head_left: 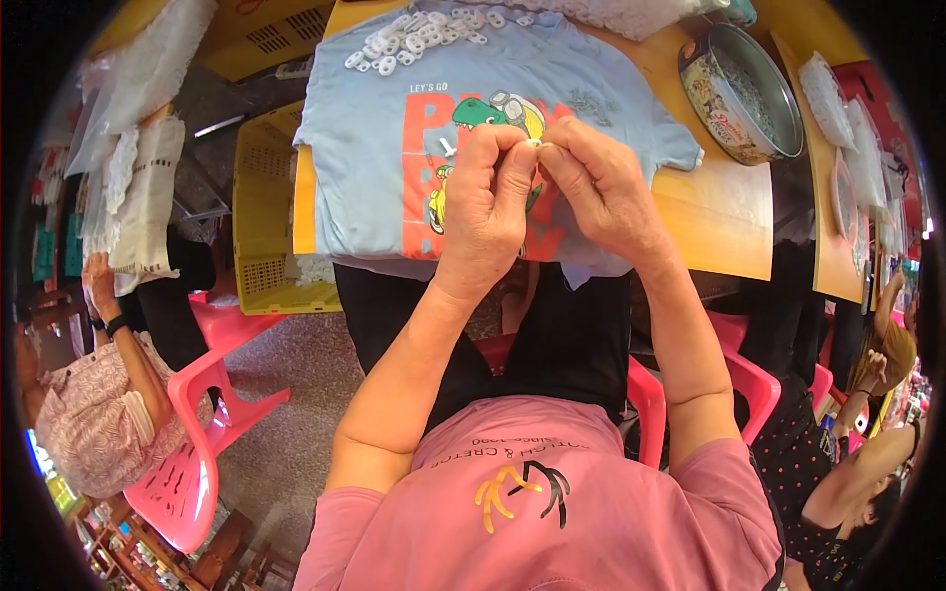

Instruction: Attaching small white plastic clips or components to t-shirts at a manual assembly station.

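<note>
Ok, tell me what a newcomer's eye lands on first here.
First, the two hands meeting at the centre: the left hand and right hand pinch a small white piece between their fingers. Beneath them a light blue T-shirt with a cartoon dinosaur print lies spread over the wooden table. A heap of small white rings lies at the shirt's far edge, and a round metal tin stands at upper right.

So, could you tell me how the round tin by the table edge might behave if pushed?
The tin looks thin metal, so probably stiff and light. It seems tilted, one side raised, so it may rock or slide on the smooth table.
</note>
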A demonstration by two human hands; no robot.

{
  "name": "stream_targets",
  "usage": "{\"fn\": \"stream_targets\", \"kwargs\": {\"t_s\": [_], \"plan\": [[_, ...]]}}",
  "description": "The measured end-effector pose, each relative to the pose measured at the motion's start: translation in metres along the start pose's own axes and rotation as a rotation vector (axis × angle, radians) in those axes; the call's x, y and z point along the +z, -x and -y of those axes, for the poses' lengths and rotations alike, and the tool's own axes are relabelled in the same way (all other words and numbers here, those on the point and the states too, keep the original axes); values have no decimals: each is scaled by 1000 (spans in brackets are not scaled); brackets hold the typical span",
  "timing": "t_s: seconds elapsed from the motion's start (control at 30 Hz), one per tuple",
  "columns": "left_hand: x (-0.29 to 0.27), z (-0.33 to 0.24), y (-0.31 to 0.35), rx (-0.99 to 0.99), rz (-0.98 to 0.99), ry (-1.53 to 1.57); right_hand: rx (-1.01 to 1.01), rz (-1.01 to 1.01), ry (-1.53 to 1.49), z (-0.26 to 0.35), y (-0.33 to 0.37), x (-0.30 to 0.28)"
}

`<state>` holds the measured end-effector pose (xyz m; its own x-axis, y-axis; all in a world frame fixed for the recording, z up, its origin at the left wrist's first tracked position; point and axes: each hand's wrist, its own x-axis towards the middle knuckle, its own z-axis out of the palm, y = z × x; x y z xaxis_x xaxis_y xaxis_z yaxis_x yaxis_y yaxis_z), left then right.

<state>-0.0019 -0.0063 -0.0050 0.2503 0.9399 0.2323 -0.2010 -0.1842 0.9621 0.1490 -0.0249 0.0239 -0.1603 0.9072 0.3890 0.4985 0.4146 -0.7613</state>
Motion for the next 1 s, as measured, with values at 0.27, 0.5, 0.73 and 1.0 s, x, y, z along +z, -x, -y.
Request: {"fn": "stream_targets", "kwargs": {"t_s": [0.27,0.5,0.73,1.0], "plan": [[-1,0,0,-48,7,186,-17,47,47,4,-2,-13],[-1,1,0,-19,24,199,-63,38,111,1,-2,-13],[0,1,1,-8,11,137,-63,22,74,-1,-3,-8],[1,-1,0,-33,14,119,-19,63,4,-5,-7,-9]]}}
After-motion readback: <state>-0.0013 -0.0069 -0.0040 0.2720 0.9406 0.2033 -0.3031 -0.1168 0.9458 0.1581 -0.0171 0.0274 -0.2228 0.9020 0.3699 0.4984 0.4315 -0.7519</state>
